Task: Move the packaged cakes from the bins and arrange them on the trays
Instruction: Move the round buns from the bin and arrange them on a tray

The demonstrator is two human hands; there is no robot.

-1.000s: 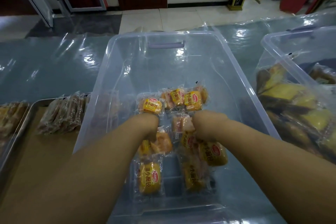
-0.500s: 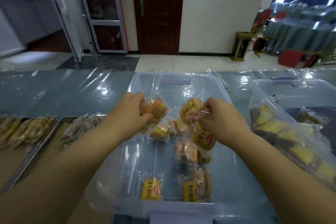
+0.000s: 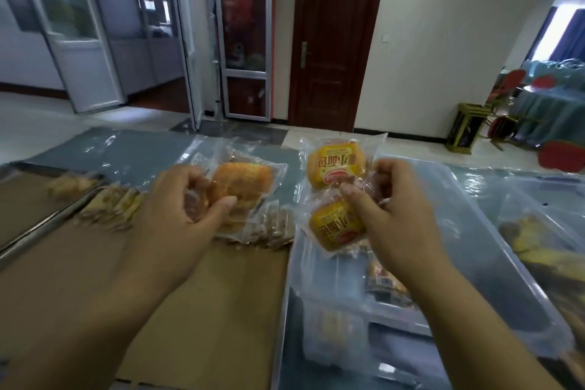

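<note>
Plastic-covered table (image 3: pixel 136 152), brown door behind; I see the left hand (image 3: pixel 177 209) gripping a clear-wrapped cake (image 3: pixel 243 184) above the paper-lined tray (image 3: pixel 221 310); right hand (image 3: pixel 383 212) pinches an upper yellow-label cake (image 3: pixel 335 165) and a lower yellow-label cake (image 3: pixel 335 228) over the clear bin (image 3: pixel 459 279); cake rows (image 3: pixel 272 229) line the tray's far edge.

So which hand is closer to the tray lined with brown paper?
Left. The left hand, gripping a packaged cake, is above the tray; the right hand, holding two yellow-labelled cakes, is beside the tray, over the clear bin.
</note>
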